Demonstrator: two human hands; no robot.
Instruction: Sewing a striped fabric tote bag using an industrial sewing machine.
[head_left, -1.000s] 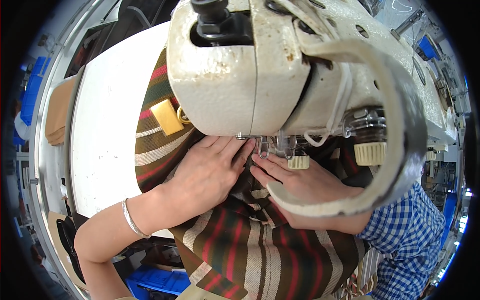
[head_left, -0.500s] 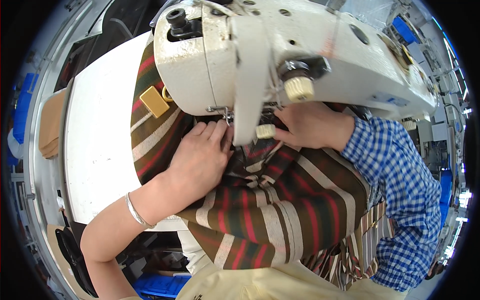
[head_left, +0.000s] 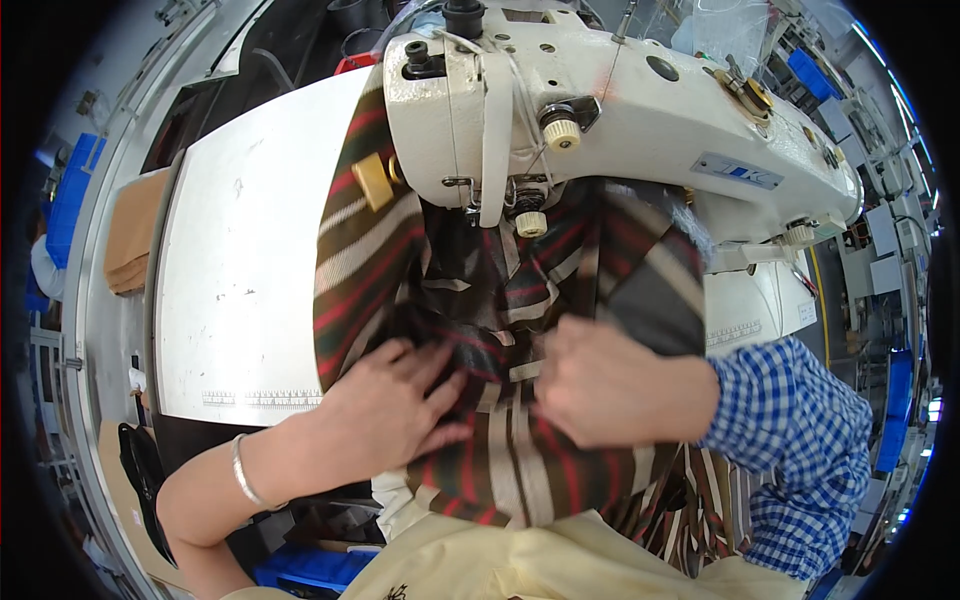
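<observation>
Striped fabric (head_left: 500, 465) in brown, red, green and cream lies bunched below a white sewing machine (head_left: 640, 125), its dark shiny lining turned up in the middle. My left hand (head_left: 390, 410), a little blurred, rests on the left side of the fabric with its fingers spread. On the other side, my right hand (head_left: 610, 385) is closed, knuckles up, with the fabric at its curled fingertips. Both hands are well in front of the needle area (head_left: 480, 215), where the lining passes close beneath the machine head. A gold-coloured metal block (head_left: 374, 182) stands beside the head, over the fabric.
The white table top (head_left: 250, 260) has a printed ruler strip along its near edge. Brown cardboard-like pieces (head_left: 135, 230) are stacked at the left. Blue bins (head_left: 75, 205) stand farther left, and another blue bin (head_left: 310, 565) is beneath the table.
Both hands have moved away from the needle toward my body, drawing the fabric nearer. The dark lining now shows. The left fingers have spread, and the machine sits higher in the picture.
</observation>
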